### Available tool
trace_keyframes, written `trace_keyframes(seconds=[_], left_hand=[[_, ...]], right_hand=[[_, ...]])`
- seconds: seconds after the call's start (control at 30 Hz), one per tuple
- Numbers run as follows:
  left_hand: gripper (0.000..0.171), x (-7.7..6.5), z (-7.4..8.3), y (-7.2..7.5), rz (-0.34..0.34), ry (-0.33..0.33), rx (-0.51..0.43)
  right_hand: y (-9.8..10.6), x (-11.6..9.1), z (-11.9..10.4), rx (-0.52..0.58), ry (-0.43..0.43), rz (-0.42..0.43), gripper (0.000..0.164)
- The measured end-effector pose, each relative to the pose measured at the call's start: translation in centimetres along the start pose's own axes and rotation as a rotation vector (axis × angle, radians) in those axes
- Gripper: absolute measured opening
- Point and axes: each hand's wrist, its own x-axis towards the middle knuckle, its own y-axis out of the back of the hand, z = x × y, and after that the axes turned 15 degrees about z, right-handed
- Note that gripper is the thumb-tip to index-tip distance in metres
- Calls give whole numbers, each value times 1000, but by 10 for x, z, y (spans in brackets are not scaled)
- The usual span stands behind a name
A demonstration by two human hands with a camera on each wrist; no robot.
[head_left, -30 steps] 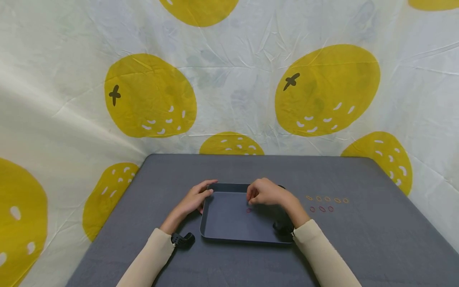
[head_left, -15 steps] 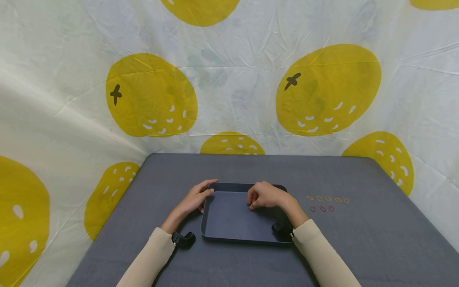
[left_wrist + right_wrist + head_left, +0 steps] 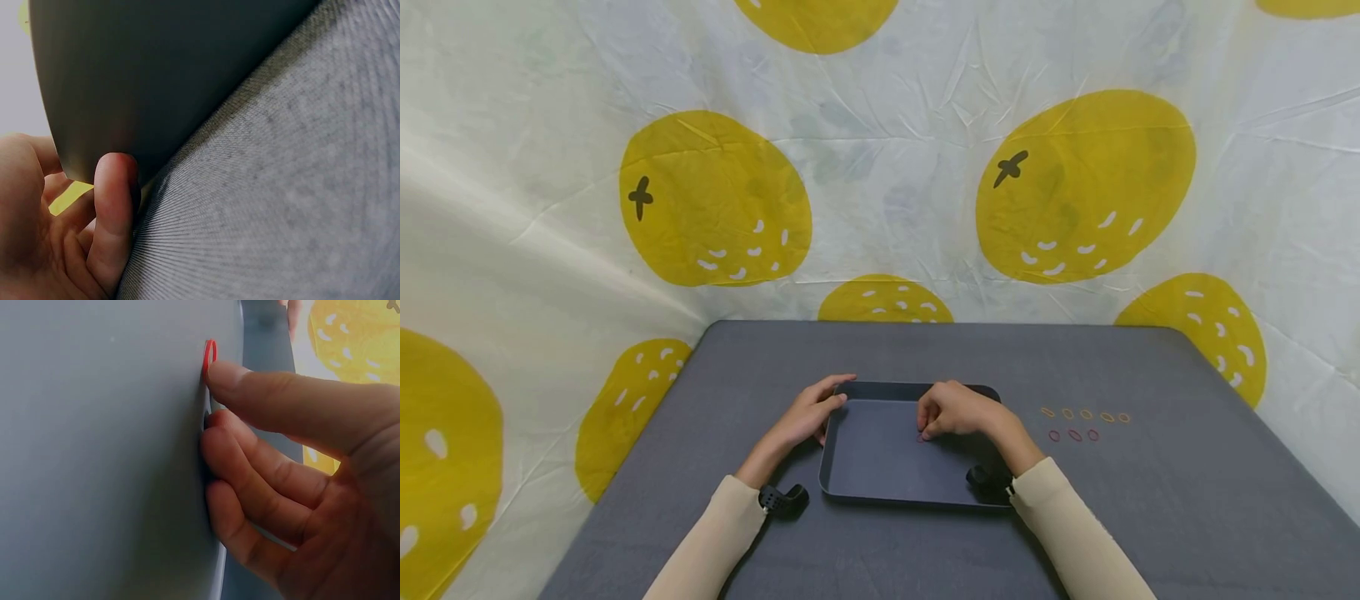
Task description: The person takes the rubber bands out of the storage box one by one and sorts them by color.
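A dark grey rectangular tray (image 3: 880, 475) lies on the table, and my left hand (image 3: 807, 414) grips its far left corner. In the left wrist view, fingers of the left hand (image 3: 69, 231) press against the tray's outer wall (image 3: 150, 75). Inside the tray, my right hand (image 3: 955, 408) reaches down with bent fingers and pinches a small red rubber band (image 3: 210, 356) at the tray floor. Its thumb tip (image 3: 228, 378) covers the lower part of the band in the right wrist view; the index fingertip is mostly hidden behind it.
Right of the tray, a row of several orange rubber bands (image 3: 1086, 415) lies on the grey table (image 3: 1150, 500). Nearer than that row are 3 red rubber bands (image 3: 1075, 436). A white cloth with yellow fruit prints (image 3: 895, 200) hangs behind the table.
My right hand has come down slightly onto the red rubber band in the tray, which was just below its fingertips before. The left hand stays at the tray corner.
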Motion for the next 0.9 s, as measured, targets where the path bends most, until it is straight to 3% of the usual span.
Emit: trace_keyframes(seconds=[0.9], left_hand=[[46,0,-1,1,1,-20,4]], right_hand=[[-4,0,-2,-24,21,-2,17]])
